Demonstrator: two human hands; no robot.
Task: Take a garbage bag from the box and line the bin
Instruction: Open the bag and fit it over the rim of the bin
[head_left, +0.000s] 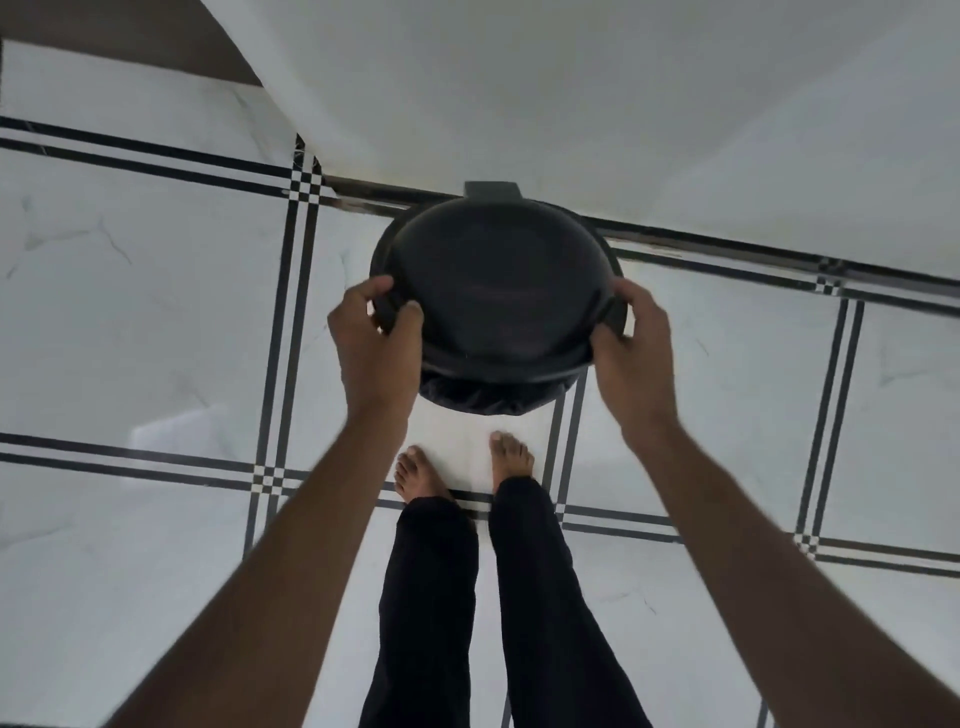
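A round black bin (496, 291) stands on the floor against the white wall, seen from above. A black garbage bag (478, 397) lines it, its edge folded over the rim and bunched on the near side. My left hand (376, 338) grips the bag and rim on the bin's left side. On the right side, my right hand (631, 338) grips the bag and rim the same way. The box of bags is out of view.
White floor tiles with black double lines (291, 312) spread around the bin. A white wall (571, 104) rises right behind it. My bare feet (511, 457) stand just in front of the bin, legs in dark trousers.
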